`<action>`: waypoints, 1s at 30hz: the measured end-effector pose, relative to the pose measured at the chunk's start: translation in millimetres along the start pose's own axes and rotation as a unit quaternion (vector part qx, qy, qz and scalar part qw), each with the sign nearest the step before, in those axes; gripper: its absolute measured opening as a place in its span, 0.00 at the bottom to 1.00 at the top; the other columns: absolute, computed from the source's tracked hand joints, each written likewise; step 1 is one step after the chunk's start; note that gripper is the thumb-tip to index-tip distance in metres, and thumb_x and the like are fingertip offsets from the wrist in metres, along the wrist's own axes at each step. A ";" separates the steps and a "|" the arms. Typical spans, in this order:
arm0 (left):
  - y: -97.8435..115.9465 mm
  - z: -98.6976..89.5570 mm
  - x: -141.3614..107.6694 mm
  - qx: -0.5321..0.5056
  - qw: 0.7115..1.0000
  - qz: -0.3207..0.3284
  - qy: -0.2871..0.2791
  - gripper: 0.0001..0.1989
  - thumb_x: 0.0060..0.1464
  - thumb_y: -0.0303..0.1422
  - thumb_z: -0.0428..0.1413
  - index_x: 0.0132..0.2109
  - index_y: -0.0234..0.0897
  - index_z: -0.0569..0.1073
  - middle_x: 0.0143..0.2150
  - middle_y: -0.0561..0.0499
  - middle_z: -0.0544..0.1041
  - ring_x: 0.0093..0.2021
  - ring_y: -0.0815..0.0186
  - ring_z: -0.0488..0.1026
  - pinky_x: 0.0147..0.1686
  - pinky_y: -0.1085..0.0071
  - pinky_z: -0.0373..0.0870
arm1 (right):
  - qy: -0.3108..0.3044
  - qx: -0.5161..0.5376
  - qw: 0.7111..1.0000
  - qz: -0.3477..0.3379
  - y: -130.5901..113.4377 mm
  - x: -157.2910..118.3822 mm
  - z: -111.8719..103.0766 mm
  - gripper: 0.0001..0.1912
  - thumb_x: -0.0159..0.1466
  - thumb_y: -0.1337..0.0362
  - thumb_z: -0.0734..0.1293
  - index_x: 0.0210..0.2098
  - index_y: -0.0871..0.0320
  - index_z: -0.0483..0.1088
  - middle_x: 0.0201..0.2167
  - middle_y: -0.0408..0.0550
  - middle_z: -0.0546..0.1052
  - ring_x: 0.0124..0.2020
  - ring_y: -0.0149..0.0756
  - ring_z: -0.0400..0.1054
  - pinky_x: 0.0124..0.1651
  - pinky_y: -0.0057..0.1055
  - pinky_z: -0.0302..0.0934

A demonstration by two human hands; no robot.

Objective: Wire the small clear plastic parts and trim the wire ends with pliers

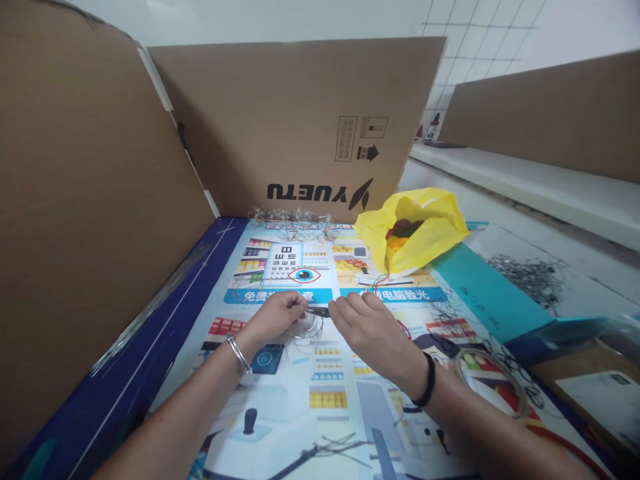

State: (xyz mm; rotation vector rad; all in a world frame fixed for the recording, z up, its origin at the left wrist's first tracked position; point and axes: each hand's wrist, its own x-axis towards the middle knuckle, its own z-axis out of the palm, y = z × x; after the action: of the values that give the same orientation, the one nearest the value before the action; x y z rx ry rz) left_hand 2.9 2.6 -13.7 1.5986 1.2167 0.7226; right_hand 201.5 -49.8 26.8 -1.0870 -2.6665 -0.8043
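My right hand (pixel 367 327) is closed around a dark narrow-jawed tool that looks like pliers (pixel 317 311); its handles are hidden in the palm. The tip points left and meets the fingertips of my left hand (pixel 280 317). Those fingers are pinched together on what looks like thin wire, mostly hidden. Just below them lies a tangle of fine silvery wire (pixel 307 330). Both hands are over the middle of a printed sheet (pixel 280 400) covering the table.
A yellow bag (pixel 425 230) stands open at the back right, with orange and dark things inside. Cardboard walls (pixel 280 113) close off the back and left. Wire heaps (pixel 295 215) lie along the back. A clear tape roll (pixel 493 383) and dark wire pieces (pixel 343 443) lie nearer.
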 end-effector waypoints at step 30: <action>10.1 4.7 -4.5 -0.042 0.999 -0.020 0.014 0.05 0.43 0.31 0.52 0.25 0.33 0.65 0.19 0.58 0.62 0.19 0.75 0.56 0.20 0.78 0.52 | 0.001 0.105 0.990 0.095 2.7 -2.8 22.7 0.06 0.61 0.71 0.60 0.35 0.60 0.68 0.29 0.47 0.70 0.34 0.37 0.59 0.36 0.34 0.49</action>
State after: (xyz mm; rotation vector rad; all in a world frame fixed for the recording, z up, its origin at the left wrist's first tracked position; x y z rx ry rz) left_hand 9.3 -3.6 -5.6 1.4963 1.2195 0.7641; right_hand 206.7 -37.8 7.9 -1.2584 -2.5254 -0.4763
